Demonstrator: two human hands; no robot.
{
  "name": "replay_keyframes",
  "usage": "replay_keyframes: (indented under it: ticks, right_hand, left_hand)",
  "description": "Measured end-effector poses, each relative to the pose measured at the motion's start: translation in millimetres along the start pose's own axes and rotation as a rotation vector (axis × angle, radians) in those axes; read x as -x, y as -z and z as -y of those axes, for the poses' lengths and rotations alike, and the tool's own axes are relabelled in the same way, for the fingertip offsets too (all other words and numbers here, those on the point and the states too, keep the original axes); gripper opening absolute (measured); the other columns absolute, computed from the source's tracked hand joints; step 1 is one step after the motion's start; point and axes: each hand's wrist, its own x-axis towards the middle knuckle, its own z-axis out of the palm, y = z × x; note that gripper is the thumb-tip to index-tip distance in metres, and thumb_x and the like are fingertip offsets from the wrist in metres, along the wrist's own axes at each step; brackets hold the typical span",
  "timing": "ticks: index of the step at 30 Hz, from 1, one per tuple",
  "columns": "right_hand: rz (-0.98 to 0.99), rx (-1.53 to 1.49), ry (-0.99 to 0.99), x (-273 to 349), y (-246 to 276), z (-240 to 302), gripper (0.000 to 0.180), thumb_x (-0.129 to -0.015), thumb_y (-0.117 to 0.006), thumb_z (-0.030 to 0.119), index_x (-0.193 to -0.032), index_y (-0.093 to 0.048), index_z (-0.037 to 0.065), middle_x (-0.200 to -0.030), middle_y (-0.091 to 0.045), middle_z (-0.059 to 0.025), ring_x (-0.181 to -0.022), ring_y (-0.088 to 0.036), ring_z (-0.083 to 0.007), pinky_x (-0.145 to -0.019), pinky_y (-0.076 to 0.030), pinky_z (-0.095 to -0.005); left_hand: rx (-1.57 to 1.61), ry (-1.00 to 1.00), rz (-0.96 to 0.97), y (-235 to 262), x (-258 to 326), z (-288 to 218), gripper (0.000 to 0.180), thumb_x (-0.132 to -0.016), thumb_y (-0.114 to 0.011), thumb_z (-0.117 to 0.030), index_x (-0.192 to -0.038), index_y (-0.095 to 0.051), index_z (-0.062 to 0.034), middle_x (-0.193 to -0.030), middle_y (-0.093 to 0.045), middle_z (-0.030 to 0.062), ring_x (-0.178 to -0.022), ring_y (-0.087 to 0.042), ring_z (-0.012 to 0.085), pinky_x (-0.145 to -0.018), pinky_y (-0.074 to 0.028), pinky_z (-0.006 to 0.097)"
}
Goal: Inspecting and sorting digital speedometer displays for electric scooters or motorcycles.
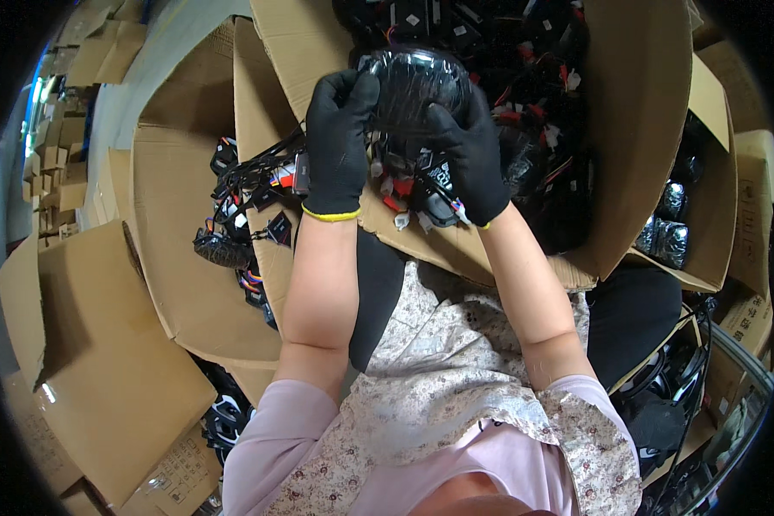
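Between my two hands, above a large cardboard box (641, 146), is a black bundle wrapped in shiny clear film (414, 90). My left hand (340, 142), in a black glove with a yellow cuff, grips its left side. The gloved right hand (469, 150) holds the lower right side, its thumb pressed on the film. What the wrap contains cannot be made out. Beneath the hands, the box holds many black electronic units (439, 202) with cables and red and white connectors (396, 189).
To the left, another open box (181, 172) holds black units with tangled wires (241, 206). A box at the right contains film-wrapped black bundles (666, 232). A flattened-looking carton (112, 344) stands at the lower left, and a metal rail (740, 353) curves at the right.
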Motion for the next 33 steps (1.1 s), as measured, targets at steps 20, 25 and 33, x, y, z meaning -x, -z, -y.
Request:
replay_keyframes:
  ticks: [20, 25, 33]
  right_hand:
    - [0.037, 0.409, 0.462, 1, -15, -18, 0.038, -0.087, -0.061, 0.01, -0.124, -0.061, 0.004, -0.114, -0.064, -0.0154, -0.104, -0.058, -0.0328, -0.094, -0.046, -0.0409]
    - [0.145, 0.599, 0.579, 7, -1, 5, 0.05, -0.077, -0.076, 0.013, -0.125, -0.063, 0.005, -0.116, -0.065, -0.0145, -0.105, -0.06, -0.034, -0.093, -0.048, -0.0407]
    - [0.282, 0.764, 0.73, 33, 20, 2, 0.06, -0.067, -0.085, 0.015, -0.123, -0.065, 0.009, -0.123, -0.065, -0.0134, -0.113, -0.061, -0.0341, -0.095, -0.049, -0.0427]
  left_hand:
    - [-0.329, -0.199, 0.099, 2, 17, -23, 0.029, -0.081, -0.081, -0.016, -0.104, -0.068, -0.0025, -0.105, -0.063, 0.0067, -0.092, -0.065, 0.0148, -0.083, -0.052, 0.029]
    - [-0.278, -0.277, 0.147, 10, 27, -35, 0.027, -0.077, -0.082, -0.013, -0.099, -0.07, -0.0043, -0.116, -0.064, 0.0097, -0.106, -0.063, 0.0183, -0.091, -0.051, 0.032]
    - [-0.79, -0.631, 0.208, 29, 70, -35, 0.03, -0.06, -0.083, -0.008, -0.09, -0.077, -0.0091, -0.141, -0.053, 0.0129, -0.137, -0.043, 0.0318, -0.113, -0.035, 0.044]
